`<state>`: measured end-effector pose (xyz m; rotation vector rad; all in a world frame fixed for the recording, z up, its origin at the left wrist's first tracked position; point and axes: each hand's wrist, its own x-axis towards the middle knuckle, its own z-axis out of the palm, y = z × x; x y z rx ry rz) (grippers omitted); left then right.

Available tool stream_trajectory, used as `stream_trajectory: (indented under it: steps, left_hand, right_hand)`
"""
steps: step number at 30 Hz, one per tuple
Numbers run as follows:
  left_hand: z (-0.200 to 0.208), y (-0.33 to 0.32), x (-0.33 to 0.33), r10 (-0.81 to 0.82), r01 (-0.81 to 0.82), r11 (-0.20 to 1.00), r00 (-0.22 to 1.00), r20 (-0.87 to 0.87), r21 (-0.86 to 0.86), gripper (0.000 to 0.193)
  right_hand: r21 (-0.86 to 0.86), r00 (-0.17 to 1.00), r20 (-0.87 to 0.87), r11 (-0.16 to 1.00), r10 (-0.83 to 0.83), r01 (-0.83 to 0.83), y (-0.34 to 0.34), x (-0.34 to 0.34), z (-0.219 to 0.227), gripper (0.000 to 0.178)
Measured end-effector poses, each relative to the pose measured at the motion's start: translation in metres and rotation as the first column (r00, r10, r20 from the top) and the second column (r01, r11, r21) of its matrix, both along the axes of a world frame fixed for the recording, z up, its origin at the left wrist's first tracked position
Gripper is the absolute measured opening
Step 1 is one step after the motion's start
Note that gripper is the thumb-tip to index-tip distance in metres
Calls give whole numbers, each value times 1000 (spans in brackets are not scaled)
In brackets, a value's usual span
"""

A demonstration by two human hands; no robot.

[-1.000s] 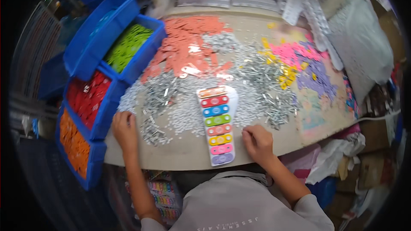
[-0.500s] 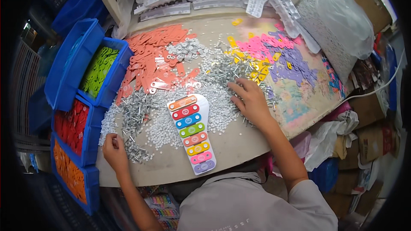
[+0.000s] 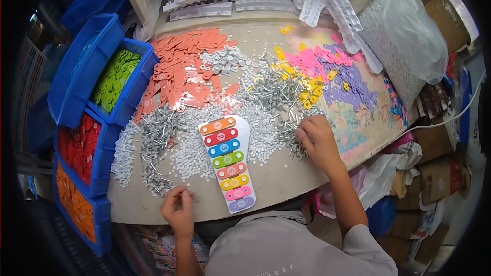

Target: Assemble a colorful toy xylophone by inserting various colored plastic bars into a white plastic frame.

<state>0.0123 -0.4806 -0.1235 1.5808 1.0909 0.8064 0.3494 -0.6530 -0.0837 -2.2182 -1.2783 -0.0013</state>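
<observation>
A white toy xylophone (image 3: 244, 145) lies on the table in front of me, with a row of coloured bars fixed across it. White round caps show on most bar ends; the lowest, purple bar (image 3: 241, 205) has none that I can make out. My left hand (image 3: 178, 210) is closed in a pinch near the front edge, left of the xylophone; what its fingertips hold is too small to name. To the right, my right hand (image 3: 318, 140) is closed at the edge of a pile of metal pins (image 3: 291, 97), its fingertips partly hidden.
Small white caps (image 3: 194, 153) surround the xylophone. Coral bars (image 3: 179, 71), pink bars (image 3: 327, 59) and purple bars (image 3: 353, 89) lie farther back. Blue bins (image 3: 102, 209) of coloured bars line the left. White plastic bodies (image 3: 199, 10) are stacked behind; a clear sack (image 3: 399, 36) stands right.
My left hand has moved right and nearer, away from the left-hand pile of white pieces. My right hand has drawn nearer and rightward from the pin pile, its fingers curling in.
</observation>
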Motion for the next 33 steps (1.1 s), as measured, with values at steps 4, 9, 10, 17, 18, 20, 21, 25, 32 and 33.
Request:
stream_trajectory:
  steps: [4, 9, 10, 17, 18, 20, 21, 25, 32, 33]
  left_hand:
    - [-11, -18, 11, -73, 78, 988, 996, 48, -130, 9]
    - [-12, -17, 16, -125, 129, 985, 991, 39, -111, 10]
    - [-13, -16, 16, -123, 126, 986, 992, 36, -109, 10]
    - [-14, -16, 13, -116, 123, 983, 992, 57, -139, 10]
    - [-14, -16, 13, -119, 125, 983, 992, 52, -132, 10]
    - [-15, -16, 13, -109, 115, 984, 993, 46, -139, 10]
    - [-16, -17, 14, -106, 111, 983, 993, 44, -147, 10]
    - [-12, -16, 16, -128, 131, 982, 991, 28, -135, 9]
    - [-11, -16, 17, -118, 117, 986, 993, 1, -122, 9]
    - [-12, -15, 17, -115, 114, 985, 993, 0, -127, 9]
  right_hand:
    - [-97, 983, -86, 983, -162, 153, 13, 9, 2, 10]
    - [103, 996, 80, 995, -25, 17, 54, 28, -6, 28]
    - [64, 979, 200, 997, 37, -50, 60, 29, -9, 35]
    - [-86, 992, 99, 994, 74, -66, 51, 23, -18, 42]
    - [-122, 996, 54, 991, 69, -62, 45, 21, -19, 42]
    - [-160, 998, 9, 985, 64, -61, 33, 17, -18, 42]
    - [-140, 998, -2, 989, 57, -57, 26, 13, -15, 40]
    - [-94, 999, -41, 995, 24, -27, 7, -1, 0, 33]
    - [-57, 998, -26, 997, 52, -53, -11, 5, 16, 25]
    - [-69, 997, -41, 996, -59, 57, -7, 8, 19, 23]
